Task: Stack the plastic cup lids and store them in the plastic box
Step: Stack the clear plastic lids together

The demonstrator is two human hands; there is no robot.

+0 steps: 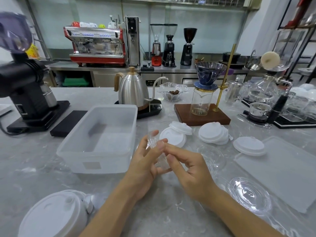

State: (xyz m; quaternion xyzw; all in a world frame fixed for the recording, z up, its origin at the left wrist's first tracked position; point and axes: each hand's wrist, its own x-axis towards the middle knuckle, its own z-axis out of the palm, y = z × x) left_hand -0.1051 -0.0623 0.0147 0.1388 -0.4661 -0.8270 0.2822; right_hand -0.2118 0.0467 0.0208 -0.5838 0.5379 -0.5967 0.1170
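Both hands hold a small stack of clear lids [154,146] on edge above the counter, just right of the translucent plastic box [82,147]. My left hand [145,161] grips the stack from the left, and my right hand [186,166] pinches it from the right. The box holds nothing that I can see. White lids lie behind the hands in loose piles [176,132] [213,134] and singly [249,145]. More clear lids rest on the counter at the right [212,155] [249,194]. A white lid stack [53,214] sits near the bottom left.
The box's flat cover [287,170] lies at the right. A black grinder [25,89], a steel kettle [132,90], a glass bowl [172,93], a pour-over stand on a wooden base [201,113] and glassware [277,100] line the counter's far side.
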